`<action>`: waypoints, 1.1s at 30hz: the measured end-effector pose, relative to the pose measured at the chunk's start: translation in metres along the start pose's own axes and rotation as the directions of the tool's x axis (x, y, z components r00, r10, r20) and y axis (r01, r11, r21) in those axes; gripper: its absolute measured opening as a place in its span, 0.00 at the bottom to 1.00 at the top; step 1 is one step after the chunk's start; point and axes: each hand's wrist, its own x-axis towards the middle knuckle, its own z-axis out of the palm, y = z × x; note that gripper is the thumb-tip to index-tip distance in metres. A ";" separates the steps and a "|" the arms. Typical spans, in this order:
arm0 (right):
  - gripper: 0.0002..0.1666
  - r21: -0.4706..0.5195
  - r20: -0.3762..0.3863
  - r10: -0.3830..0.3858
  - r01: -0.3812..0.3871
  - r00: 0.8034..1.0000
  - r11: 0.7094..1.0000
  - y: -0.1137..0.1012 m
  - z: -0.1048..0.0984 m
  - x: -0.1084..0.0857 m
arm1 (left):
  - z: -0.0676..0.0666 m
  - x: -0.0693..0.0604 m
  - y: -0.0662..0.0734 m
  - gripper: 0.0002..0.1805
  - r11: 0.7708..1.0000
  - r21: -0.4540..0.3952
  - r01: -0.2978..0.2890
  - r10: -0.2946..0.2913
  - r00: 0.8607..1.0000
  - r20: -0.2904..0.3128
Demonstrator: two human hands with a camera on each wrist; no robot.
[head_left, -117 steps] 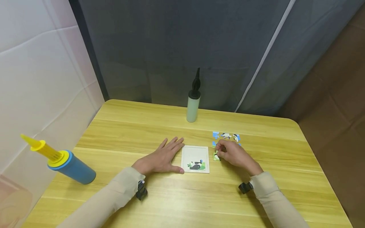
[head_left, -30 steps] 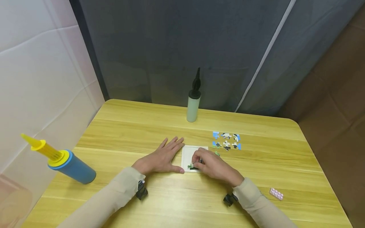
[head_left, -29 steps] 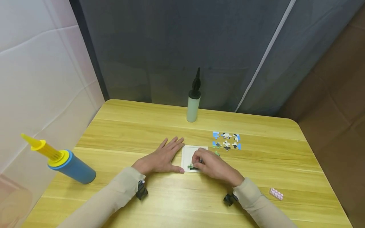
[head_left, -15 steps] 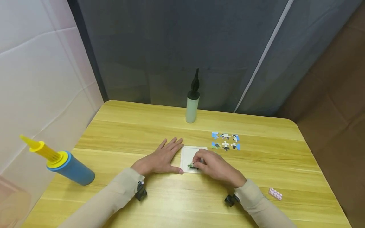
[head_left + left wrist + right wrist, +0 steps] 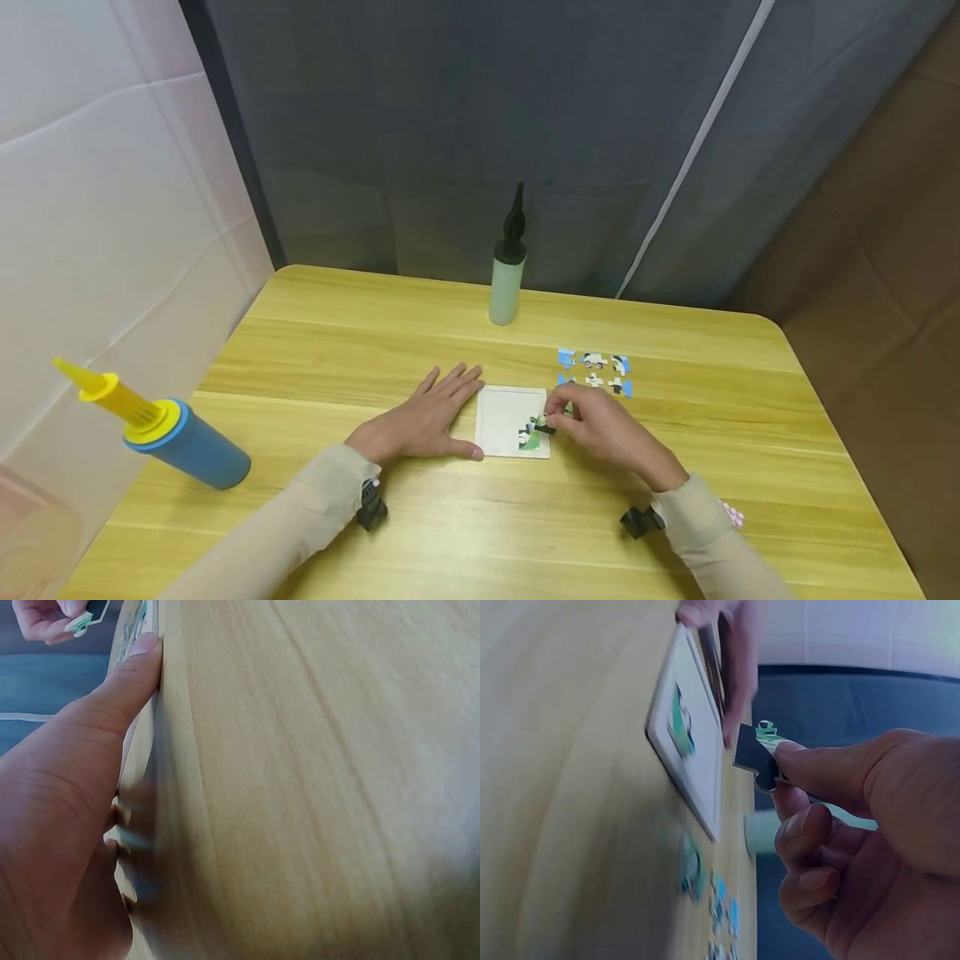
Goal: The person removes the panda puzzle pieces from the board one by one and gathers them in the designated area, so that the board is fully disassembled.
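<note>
My left hand (image 5: 429,418) lies flat with spread fingers, thumb and fingertips at the left edge of a white puzzle tray (image 5: 498,408). A green, white and black jigsaw piece (image 5: 757,756) is pinched between thumb and index finger of my right hand (image 5: 603,423), raised above the tray's right edge. In the tray's lower right corner sits another panda-and-green piece (image 5: 529,442). Beyond the right hand lie several loose pieces in rows, among them a panda-face piece (image 5: 595,361) and a blue corner piece (image 5: 566,358). A green piece (image 5: 691,866) is partly covered by that hand in the head view.
A pale green pump (image 5: 506,287) with a black nozzle stands behind the tray. At far left leans a blue pump (image 5: 197,450) with a yellow top. A pink toy brick (image 5: 733,515) peeks out from behind the right sleeve. The wooden table (image 5: 480,533) extends around everything.
My right hand has moved from over the tray to its right edge, lifting the green-and-black piece from the lower left part of the tray. The left hand stays put.
</note>
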 end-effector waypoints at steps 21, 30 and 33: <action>0.04 -0.057 -0.071 0.148 -0.152 0.986 0.987 0.051 -0.043 -0.019 | 0.003 -0.002 -0.004 0.61 1.000 -0.001 0.004 -0.004 1.000 0.005; 0.05 -0.094 -0.023 0.140 -0.142 0.990 0.985 0.056 -0.042 -0.019 | 0.001 -0.001 -0.001 0.62 1.000 -0.002 0.001 -0.001 1.000 0.002; 0.05 -0.105 -0.005 0.141 -0.141 0.990 0.984 0.059 -0.039 -0.018 | 0.000 0.000 -0.001 0.62 1.000 0.000 0.002 -0.002 1.000 0.002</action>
